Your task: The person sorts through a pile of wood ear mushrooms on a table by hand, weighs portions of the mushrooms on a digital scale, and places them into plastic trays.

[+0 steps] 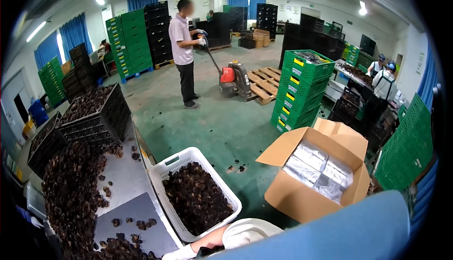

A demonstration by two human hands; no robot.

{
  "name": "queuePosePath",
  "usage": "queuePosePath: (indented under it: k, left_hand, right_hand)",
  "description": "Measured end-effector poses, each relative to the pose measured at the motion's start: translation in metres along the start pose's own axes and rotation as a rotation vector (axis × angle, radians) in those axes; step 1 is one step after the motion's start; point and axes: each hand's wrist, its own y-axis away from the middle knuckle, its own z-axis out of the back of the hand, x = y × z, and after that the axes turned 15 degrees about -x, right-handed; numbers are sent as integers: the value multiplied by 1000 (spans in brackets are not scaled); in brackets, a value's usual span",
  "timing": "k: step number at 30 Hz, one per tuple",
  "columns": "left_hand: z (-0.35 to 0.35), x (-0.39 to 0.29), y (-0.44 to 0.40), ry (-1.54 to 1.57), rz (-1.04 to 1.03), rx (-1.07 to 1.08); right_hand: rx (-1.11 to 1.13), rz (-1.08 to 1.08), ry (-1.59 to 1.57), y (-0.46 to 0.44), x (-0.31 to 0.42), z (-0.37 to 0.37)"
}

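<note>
At the bottom edge, a forearm from a white sleeve [250, 231] ends in a white-gloved hand, which looks like my right hand [180, 253]. Its fingers are cut off by the frame, so any grip is hidden. It is nearest to the metal worktable [127, 177] and a white plastic basket [191, 154]. Dark brown, lumpy dried pieces [196, 198] fill much of that basket. More dark pieces [71, 189] are heaped on the table, with some scattered over a grey sheet [130, 210]. My left hand is out of view.
Black crates [101, 121] of dark pieces stand on the table. An open carton [288, 198] holds plastic-wrapped packs. Beyond are stacked green crates [297, 95], a wooden pallet [264, 83], and a person [181, 47] holding a pallet jack [233, 80]. Co-workers [384, 83] stand at right.
</note>
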Motion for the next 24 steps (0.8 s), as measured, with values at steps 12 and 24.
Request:
queuePosePath:
  k: [12, 24]
  left_hand:
    - [160, -19, 137, 781, -185, -438]
    - [143, -4, 152, 897, -176, -271]
  right_hand:
    - [169, -450, -430, -10, -17, -1]
    - [256, -393, -191, 7, 11, -25]
